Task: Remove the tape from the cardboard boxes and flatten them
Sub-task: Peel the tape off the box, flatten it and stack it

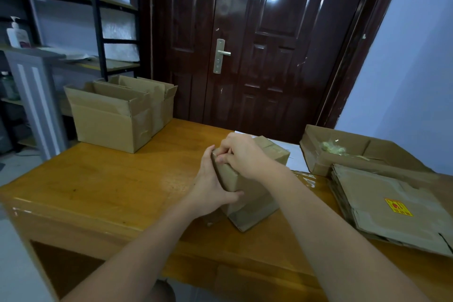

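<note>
Gripping the small cardboard box (247,186) on the wooden table (98,179), left hand (210,186) clasps its side; right hand (242,154) pinches its top edge.

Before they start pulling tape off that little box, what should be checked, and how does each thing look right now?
1. Box steadied: ok. The left hand grips the near side of the small box, which stands on the table.
2. Tape end caught: cannot tell. The right hand pinches at the box's top edge, but its fingers hide what they hold.
3. Room to pull: ok. Bare table lies left of the box.
4. Place for flattened boxes: ok. A stack of flat cardboard lies to the right.
5. Place for scrap tape: ok. The open tray box behind the stack already holds crumpled tape.
6. More work waiting: ok. Open boxes stand at the far left.
</note>
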`<action>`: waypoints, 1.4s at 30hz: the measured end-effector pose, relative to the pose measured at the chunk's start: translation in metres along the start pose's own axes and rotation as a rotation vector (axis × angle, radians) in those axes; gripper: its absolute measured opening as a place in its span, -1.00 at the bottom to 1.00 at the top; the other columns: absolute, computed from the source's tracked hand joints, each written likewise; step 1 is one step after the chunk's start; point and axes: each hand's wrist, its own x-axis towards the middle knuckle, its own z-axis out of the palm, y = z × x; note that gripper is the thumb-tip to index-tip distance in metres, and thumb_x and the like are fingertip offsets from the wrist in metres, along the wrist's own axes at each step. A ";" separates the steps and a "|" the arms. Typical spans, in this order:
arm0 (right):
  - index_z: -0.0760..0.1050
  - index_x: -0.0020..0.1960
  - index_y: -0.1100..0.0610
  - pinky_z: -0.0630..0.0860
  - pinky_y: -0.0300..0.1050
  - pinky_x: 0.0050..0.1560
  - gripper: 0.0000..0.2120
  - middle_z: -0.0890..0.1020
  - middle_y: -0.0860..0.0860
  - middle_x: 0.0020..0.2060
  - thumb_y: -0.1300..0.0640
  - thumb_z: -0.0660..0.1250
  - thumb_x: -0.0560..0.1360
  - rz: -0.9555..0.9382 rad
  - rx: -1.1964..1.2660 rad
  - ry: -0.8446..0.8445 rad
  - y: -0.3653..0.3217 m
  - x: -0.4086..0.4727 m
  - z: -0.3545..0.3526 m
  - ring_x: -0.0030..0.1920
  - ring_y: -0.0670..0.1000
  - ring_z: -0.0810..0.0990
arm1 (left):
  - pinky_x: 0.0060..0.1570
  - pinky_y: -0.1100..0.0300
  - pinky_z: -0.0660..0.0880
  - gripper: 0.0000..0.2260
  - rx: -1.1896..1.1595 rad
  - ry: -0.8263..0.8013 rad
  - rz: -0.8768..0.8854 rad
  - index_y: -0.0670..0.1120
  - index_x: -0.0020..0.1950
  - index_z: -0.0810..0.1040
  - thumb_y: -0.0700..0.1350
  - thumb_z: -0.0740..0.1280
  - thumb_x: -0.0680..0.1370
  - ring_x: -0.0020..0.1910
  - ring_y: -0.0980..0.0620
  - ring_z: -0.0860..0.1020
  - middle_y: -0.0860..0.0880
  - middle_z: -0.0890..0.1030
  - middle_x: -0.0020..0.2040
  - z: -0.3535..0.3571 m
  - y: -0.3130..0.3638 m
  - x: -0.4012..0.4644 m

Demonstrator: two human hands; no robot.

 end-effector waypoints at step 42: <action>0.52 -0.12 -0.02 0.49 0.04 0.14 -0.78 0.54 -0.02 -0.06 0.25 0.28 0.63 -0.136 0.159 -0.059 0.026 0.000 0.002 0.01 0.01 0.52 | 0.30 0.17 0.55 0.17 -0.075 -0.215 0.058 0.37 0.56 -0.11 0.18 0.71 0.26 0.33 0.21 0.50 0.20 0.40 0.41 -0.022 -0.017 0.025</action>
